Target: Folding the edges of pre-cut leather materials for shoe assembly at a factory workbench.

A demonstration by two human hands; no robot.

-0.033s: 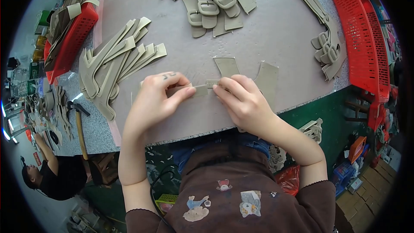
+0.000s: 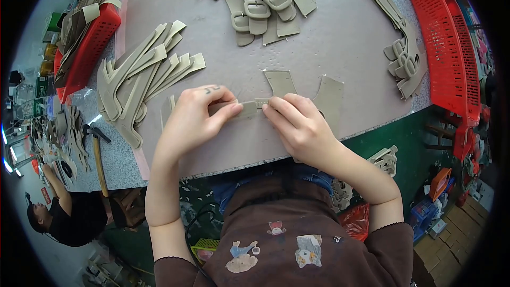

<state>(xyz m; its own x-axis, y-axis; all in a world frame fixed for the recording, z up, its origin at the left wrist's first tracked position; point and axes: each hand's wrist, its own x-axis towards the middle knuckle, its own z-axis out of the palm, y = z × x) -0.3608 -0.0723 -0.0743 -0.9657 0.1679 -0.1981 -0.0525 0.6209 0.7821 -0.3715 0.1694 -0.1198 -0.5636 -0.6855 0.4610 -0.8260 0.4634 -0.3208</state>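
My left hand (image 2: 194, 119) pinches a beige strap (image 2: 248, 109) between thumb and fingers, its flat end pointing right. Close beside it, my right hand (image 2: 304, 127) is closed on the narrow tab (image 2: 260, 102) of a beige shoe-upper piece (image 2: 330, 98). That piece lies on the table mat, with one wide arm upward and another to the right, partly under my fingers. The strap's end and the tab almost meet; whether they touch I cannot tell. Most of the strap is hidden behind my left hand.
Beige strap pieces (image 2: 127, 87) fan out at left. Buckled pieces (image 2: 256, 10) lie at the far middle, more (image 2: 401, 61) at right. Red baskets stand left (image 2: 101, 48) and right (image 2: 451, 58). A hammer (image 2: 98, 159) rests at the table's left edge; a person (image 2: 69, 215) works beyond.
My left hand has shifted very slightly, and the strap end sits a little higher, nearer the tab. My right hand has barely moved.
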